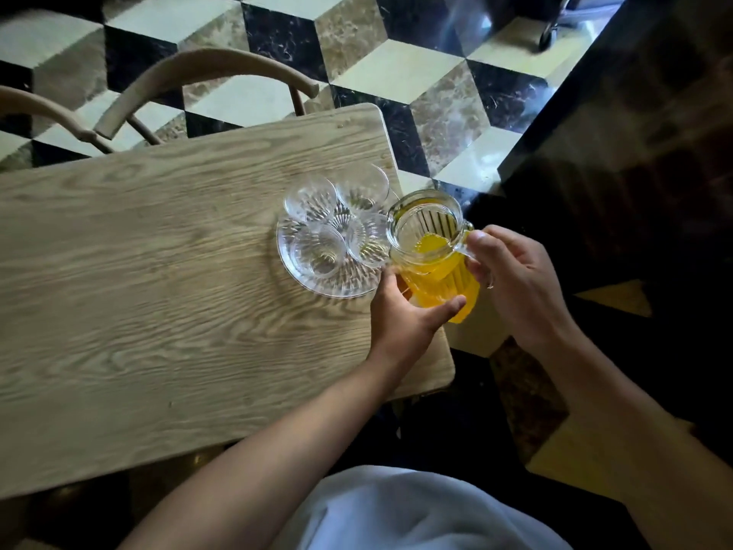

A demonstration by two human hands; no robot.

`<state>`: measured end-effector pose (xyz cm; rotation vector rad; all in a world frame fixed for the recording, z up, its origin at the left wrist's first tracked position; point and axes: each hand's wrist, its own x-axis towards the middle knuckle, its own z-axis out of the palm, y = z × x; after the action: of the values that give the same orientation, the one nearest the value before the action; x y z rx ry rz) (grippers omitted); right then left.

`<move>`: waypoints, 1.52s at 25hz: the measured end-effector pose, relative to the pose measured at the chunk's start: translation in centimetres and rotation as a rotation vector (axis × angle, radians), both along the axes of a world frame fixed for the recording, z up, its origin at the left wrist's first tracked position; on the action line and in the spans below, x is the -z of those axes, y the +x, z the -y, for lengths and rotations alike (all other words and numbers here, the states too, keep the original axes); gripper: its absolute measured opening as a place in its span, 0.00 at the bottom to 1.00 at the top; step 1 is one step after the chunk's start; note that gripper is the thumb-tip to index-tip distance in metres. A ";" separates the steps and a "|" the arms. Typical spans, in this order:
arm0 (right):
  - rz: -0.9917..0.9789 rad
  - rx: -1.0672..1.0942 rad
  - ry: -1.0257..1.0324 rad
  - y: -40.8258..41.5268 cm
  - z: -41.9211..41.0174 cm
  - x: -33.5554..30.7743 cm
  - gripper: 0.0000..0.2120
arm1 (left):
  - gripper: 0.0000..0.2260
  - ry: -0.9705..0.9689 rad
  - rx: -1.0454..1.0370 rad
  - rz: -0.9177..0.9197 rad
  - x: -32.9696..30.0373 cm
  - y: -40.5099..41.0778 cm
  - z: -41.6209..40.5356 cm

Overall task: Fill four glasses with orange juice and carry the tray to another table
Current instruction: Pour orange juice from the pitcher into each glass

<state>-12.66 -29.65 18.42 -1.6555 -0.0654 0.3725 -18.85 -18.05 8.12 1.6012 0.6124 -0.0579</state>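
A ribbed glass pitcher [432, 256] partly full of orange juice is at the right end of the wooden table [158, 271], right beside a round clear glass tray [341, 285]. Several empty clear glasses [313, 196] stand close together on the tray. My right hand [511, 275] grips the pitcher's handle. My left hand [404, 315] cups the pitcher's lower side, thumb across the front. The pitcher's rim touches or nearly touches the nearest glass [369, 240]. I cannot tell whether the pitcher's base rests on the table.
Two curved wooden chair backs [206, 73] stand beyond the table's far edge. The floor is a black, beige and cream cube-pattern tile [416, 65]. A dark counter [634, 133] runs along the right side. The table's right edge is just under the pitcher.
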 end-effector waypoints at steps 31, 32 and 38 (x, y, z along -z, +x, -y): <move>0.038 -0.385 -0.653 8.7 -0.5 2.6 0.22 | 0.30 -0.532 -0.385 -0.192 4.4 4.7 7.7; 0.042 -0.397 -0.675 8.8 -0.7 2.6 0.22 | 0.30 -0.534 -0.388 -0.203 4.3 4.7 7.7; 0.078 -0.441 -0.768 8.9 -1.8 2.5 0.24 | 0.28 -0.521 -0.384 -0.240 4.2 4.6 7.5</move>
<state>-3.73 -27.82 15.88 -2.4195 -0.3896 0.7284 -14.22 -25.58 3.97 0.9621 0.9930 -0.1148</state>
